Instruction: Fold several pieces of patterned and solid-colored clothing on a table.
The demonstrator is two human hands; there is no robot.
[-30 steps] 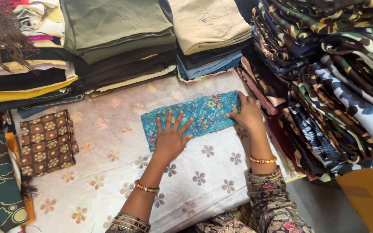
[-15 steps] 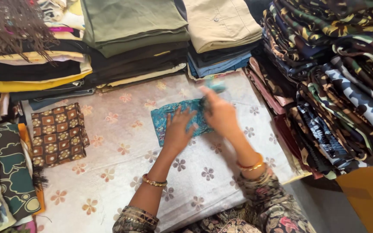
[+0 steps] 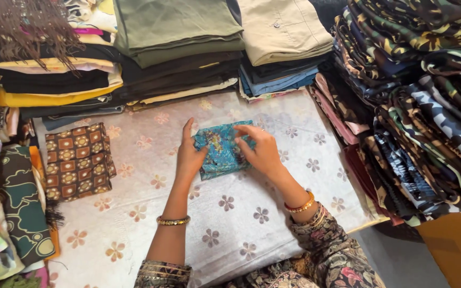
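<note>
A small teal patterned cloth (image 3: 221,153), folded into a compact rectangle, lies on a white sheet with brown flower prints (image 3: 241,224). My left hand (image 3: 189,154) rests flat against the cloth's left edge, fingers pointing away from me. My right hand (image 3: 260,149) lies on the cloth's right half, fingers curled over its top and gripping the folded layer. Both wrists wear gold bangles.
A folded brown cloth with square motifs (image 3: 77,160) lies at the left. Stacks of folded garments line the back (image 3: 177,48) and left (image 3: 6,213). A tall pile of camouflage fabrics (image 3: 428,106) rises on the right. An orange surface (image 3: 454,250) shows at the lower right.
The teal cloth was a long strip a second ago. My right hand has brought its right end over to the left, so the cloth is now about half as wide.
</note>
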